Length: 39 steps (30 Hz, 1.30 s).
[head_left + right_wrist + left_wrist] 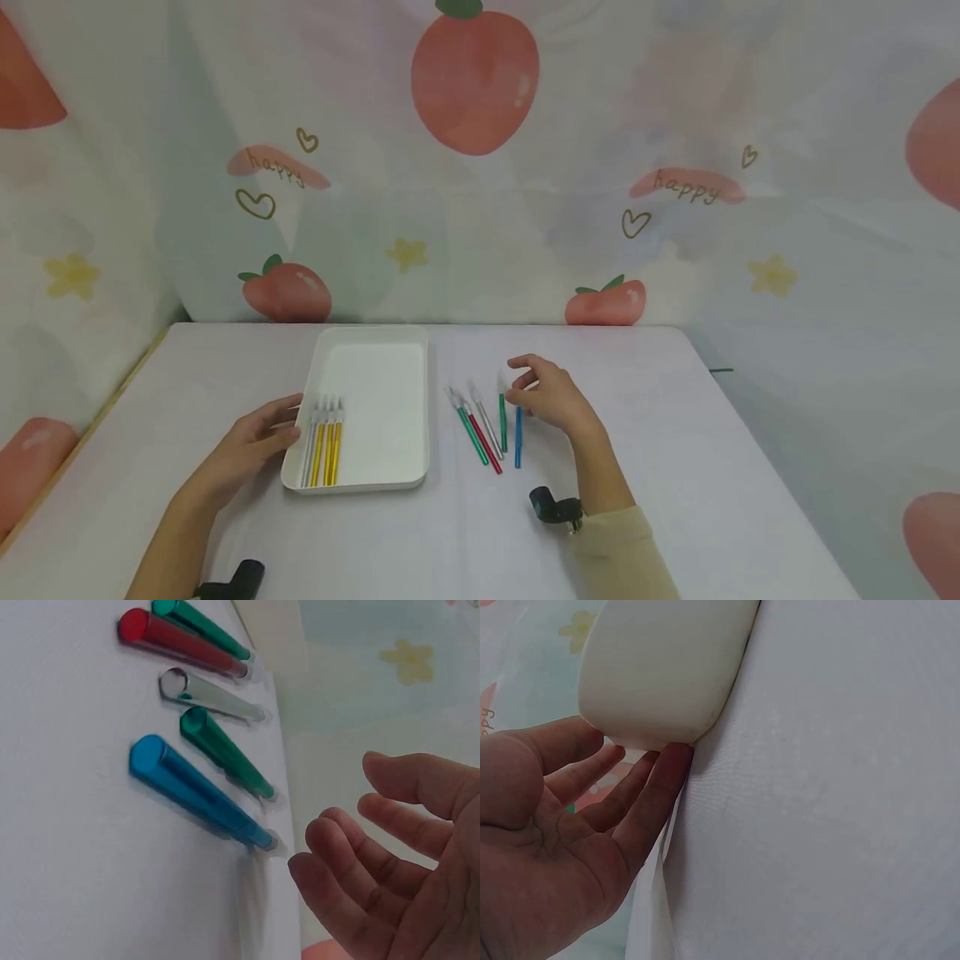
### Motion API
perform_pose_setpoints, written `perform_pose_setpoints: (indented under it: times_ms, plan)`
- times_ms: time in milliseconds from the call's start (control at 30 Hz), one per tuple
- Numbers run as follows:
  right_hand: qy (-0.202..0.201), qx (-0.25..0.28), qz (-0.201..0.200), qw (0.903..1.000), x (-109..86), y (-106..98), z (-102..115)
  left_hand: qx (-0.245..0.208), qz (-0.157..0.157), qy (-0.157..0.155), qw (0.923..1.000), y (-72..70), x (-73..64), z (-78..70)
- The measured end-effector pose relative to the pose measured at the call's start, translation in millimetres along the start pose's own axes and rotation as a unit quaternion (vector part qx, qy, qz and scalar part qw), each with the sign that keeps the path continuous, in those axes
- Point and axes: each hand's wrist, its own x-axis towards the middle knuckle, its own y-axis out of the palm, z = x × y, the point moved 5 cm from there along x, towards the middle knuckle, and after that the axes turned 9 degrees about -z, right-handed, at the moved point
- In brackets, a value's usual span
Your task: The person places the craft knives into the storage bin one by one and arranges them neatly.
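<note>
- Left hand [253, 435]: fingers extended, touching the white tray [386, 408] at its nine o'clock; a lopsided push could skid it.
- Right hand [551, 397]: loosely curved, holding nothing, near the loose craft knives [485, 444] at the tray's three to four o'clock.
- Blue craft knife [517, 442], at that hand's seven: its green neighbour [503, 425] lies close, so imprecise fingers could roll both.
- Tips point about twelve; any uncapped blade could nick.
- Gold craft knives [328, 454], tray's eight o'clock: jolting might scatter them.
</note>
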Motion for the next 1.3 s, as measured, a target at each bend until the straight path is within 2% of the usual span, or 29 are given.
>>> perform_pose_setpoints:
  times_ms: [167,333,500,700,967,1133,1300]
  plan:
    - [0.019,-0.066,-0.003,0.9977,1.7,0.4,-8.8,-0.002,0.0,0.002,1.0,-0.7,0.0,-0.1]
    - [0.039,-0.094,0.016,0.9946,-1.2,4.1,-15.6,-0.001,-0.001,-0.004,1.0,0.0,0.6,1.6]
    - [0.034,-0.111,0.022,0.993,-2.1,9.1,-18.9,-0.001,0.0,0.002,1.0,-0.1,1.1,2.3]
    - [0.032,-0.129,0.025,0.9908,-3.0,12.0,-16.7,-0.003,-0.001,-0.007,1.0,-0.8,-0.9,3.7]
    - [0.012,-0.186,0.0,0.9825,-1.0,15.4,-14.0,-0.015,0.001,-0.001,0.9999,-0.2,-1.0,1.8]
    - [0.02,-0.189,-0.003,0.9817,-3.2,15.7,-14.3,-0.016,0.001,0.002,0.9999,0.2,-0.6,1.6]
    - [0.025,-0.16,0.004,0.9868,-4.6,13.1,-12.8,-0.007,0.0,-0.005,1.0,0.2,-1.1,1.0]
